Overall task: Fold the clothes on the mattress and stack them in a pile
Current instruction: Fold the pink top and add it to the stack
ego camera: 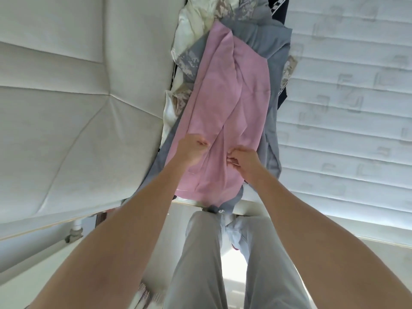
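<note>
Both hands, left hand (pixel 193 146) and right hand (pixel 242 160), pinched the pink garment (pixel 225 112); grey (pixel 270 41), probably camo clothes (pixel 188 63) lay under it on the mattress (pixel 356 85).

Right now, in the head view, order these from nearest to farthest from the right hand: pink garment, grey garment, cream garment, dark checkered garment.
1. Pink garment: the right hand pinches it.
2. Grey garment: beneath the pink one, showing just right of the hand.
3. Cream garment: far left of the pile.
4. Dark checkered garment: far top edge.

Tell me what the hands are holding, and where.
Both hands, left and right, pinch the pink garment near its lower end, one on each side.
</note>
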